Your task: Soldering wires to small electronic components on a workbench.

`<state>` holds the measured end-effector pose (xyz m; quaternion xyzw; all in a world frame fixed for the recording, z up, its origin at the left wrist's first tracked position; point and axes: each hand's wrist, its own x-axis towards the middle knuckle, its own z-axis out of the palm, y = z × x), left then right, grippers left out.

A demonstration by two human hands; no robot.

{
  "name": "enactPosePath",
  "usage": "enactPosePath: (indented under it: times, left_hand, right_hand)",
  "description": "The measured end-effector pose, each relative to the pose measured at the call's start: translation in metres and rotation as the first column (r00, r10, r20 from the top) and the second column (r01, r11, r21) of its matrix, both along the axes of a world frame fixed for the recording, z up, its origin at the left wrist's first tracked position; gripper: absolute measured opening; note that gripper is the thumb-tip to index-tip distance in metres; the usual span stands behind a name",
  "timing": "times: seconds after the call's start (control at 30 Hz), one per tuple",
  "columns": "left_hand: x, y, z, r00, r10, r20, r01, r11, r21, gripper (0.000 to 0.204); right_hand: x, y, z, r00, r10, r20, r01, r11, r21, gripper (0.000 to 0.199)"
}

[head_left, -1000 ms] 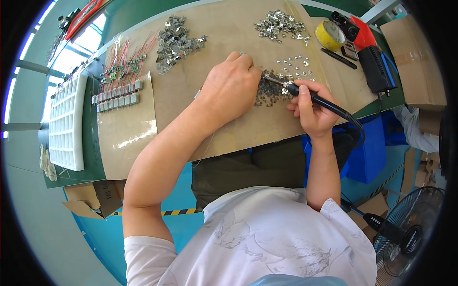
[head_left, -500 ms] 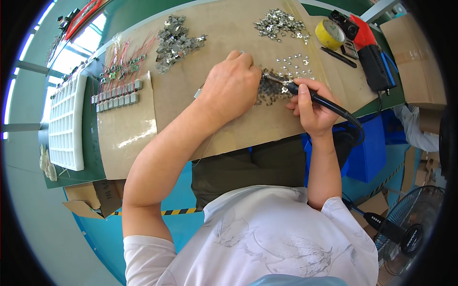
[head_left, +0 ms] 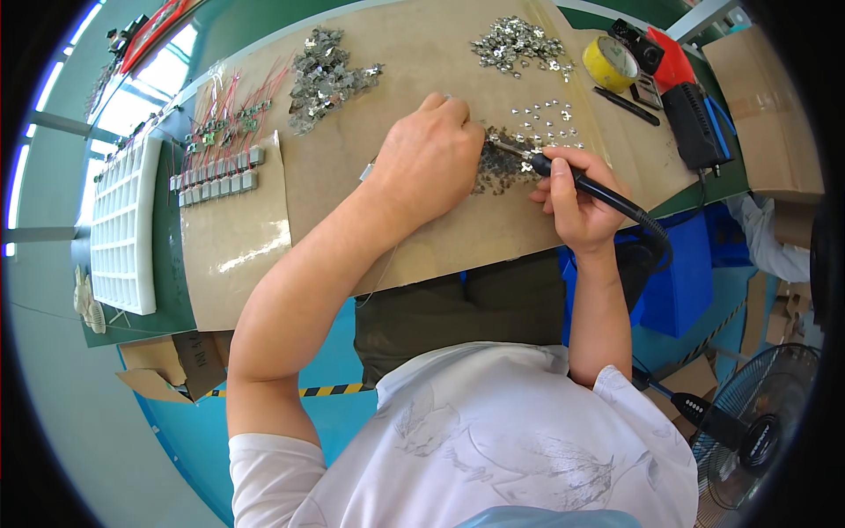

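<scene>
**Soldering iron held over a dark pile of small metal parts**

The right hand (head_left: 576, 198) is wrapped around the black handle of a soldering iron (head_left: 563, 176), fingers pressed together on it, tip pointing left into a dark pile of small metal parts (head_left: 497, 167) near the middle of the cardboard-covered workbench (head_left: 422, 62). The left hand (head_left: 427, 158) lies knuckles up just beside that pile, fingers curled down at its edge; whether they pinch a part cannot be told.

Rows of shiny small parts (head_left: 550, 123) lie just behind the iron. Toward the far edge sit two heaps of silvery parts (head_left: 330, 75) (head_left: 515, 40), with a roll of yellow tape (head_left: 612, 62) and a black and red soldering station (head_left: 682, 106) toward the far right corner. At the left edge stand a white compartment tray (head_left: 123, 229), a row of grey blocks (head_left: 216, 180) and red-wired pieces (head_left: 233, 114).
</scene>
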<state>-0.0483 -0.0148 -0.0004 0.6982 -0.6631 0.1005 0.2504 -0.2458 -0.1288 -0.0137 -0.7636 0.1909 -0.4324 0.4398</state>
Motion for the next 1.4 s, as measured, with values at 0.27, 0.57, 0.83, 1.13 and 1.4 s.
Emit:
enactPosePath:
  times: [0.27,0.57,0.83,1.13,1.4]
  left_hand:
    - [0.000,0.002,0.003,1.000,-0.002,0.000,0.002,1.000,0.016,0.007]
    - [0.000,0.003,0.002,1.000,0.005,0.000,-0.005,1.000,-0.004,0.007]
    - [0.001,0.003,-0.003,1.000,-0.021,-0.020,0.022,0.999,0.041,0.007]
    - [-0.002,-0.001,0.001,0.999,-0.051,-0.005,0.051,0.994,0.100,0.010]
    - [0.000,-0.001,-0.001,0.999,-0.020,0.026,0.017,0.993,0.113,0.014]
  right_hand:
    - [0.001,0.003,-0.004,0.996,-0.036,0.083,0.038,0.999,-0.022,0.010]
    - [0.004,-0.031,0.018,0.971,-0.235,-0.030,0.228,0.961,-0.160,0.023]
    - [-0.009,-0.109,0.016,0.866,-0.466,-0.181,0.245,0.711,-0.659,0.033]
    - [0.033,-0.073,0.055,0.968,-0.106,-0.226,0.051,0.970,-0.237,0.030]
    - [0.128,-0.046,0.060,0.901,0.323,-0.289,-0.371,0.919,-0.131,0.022]
